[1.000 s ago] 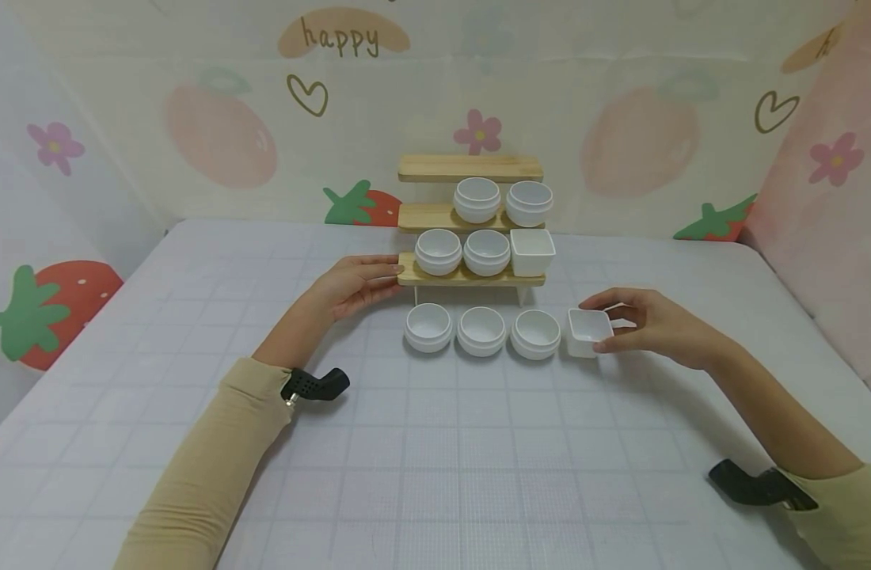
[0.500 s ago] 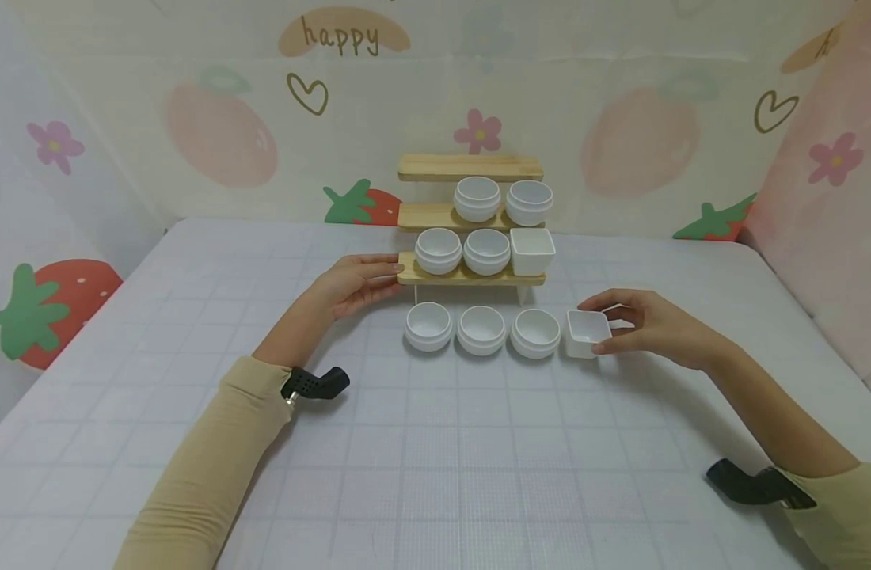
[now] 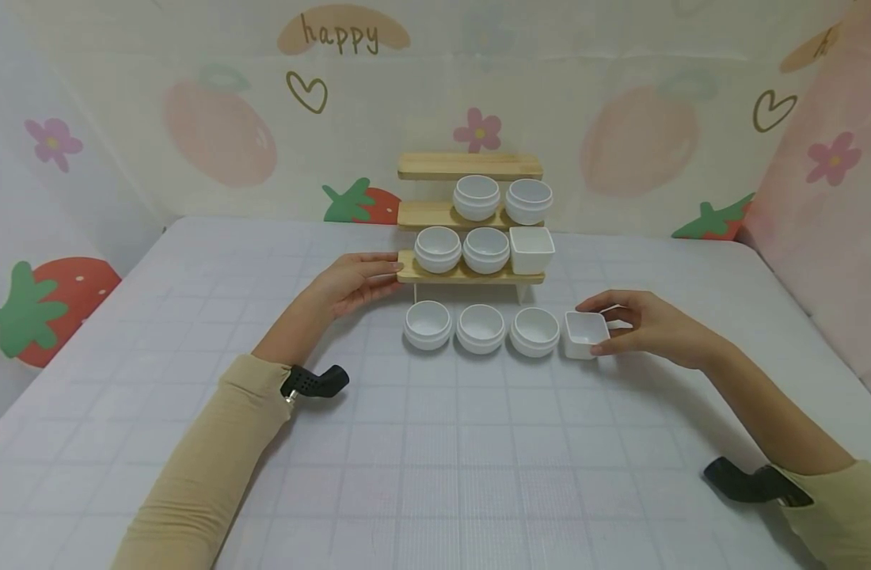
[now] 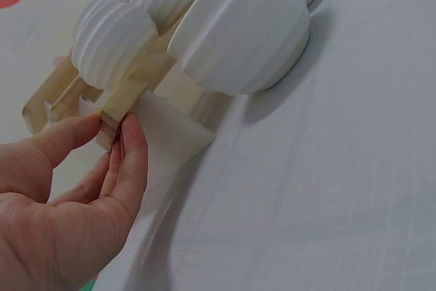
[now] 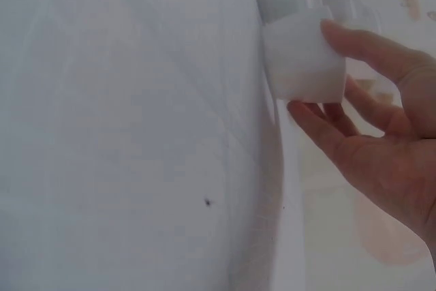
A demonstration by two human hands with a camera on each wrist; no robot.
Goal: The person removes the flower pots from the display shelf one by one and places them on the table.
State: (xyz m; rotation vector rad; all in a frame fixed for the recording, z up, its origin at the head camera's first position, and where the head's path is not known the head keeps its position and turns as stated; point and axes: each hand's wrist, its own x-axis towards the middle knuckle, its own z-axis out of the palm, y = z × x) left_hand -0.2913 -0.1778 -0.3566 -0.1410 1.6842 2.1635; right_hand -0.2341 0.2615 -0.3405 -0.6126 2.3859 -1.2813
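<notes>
A three-tier wooden display stand has white legs. My left hand pinches the left end of its lowest board between thumb and fingers; the left wrist view shows this grip on the board end. In front of the stand, a row of white bowls sits on the table. At the row's right end is a square white bowl, held at its sides between the thumb and fingers of my right hand. Close on its left is a round white bowl; any contact between them is hard to tell.
Two more round bowls continue the row leftward. On the lowest board stand two round bowls and a square bowl; the middle board bears two round bowls. A printed cloth backdrop rises behind the table.
My right hand and the square bowl have shifted slightly left, closer to the neighbouring round bowl. The left hand keeps its hold on the board.
</notes>
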